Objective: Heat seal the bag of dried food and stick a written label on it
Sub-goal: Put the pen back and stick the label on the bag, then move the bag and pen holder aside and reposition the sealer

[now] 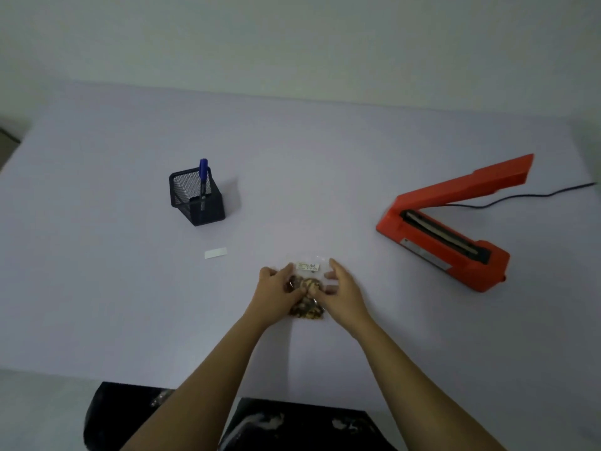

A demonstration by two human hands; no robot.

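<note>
Clear bag (309,309) of dried food lies on the counter (292,157), with a label (308,266) stuck near its far end. Left hand (276,288) and right hand (344,288) curl round the bag's sides, gripping it. Orange heat sealer (448,242) to the bag's right, arm raised. Mesh holder (198,200) with a blue pen (203,170) off to the bag's far left.

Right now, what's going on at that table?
A person holds the clear bag of dried food on the table, left hand and right hand gripping its sides. A small label with writing is already on the bag near its top. The red heat sealer sits to the right with its arm raised and nothing in it. Whether the bag is sealed cannot be told. A blue pen stands in the mesh holder, and a white strip lies nearby.
</note>
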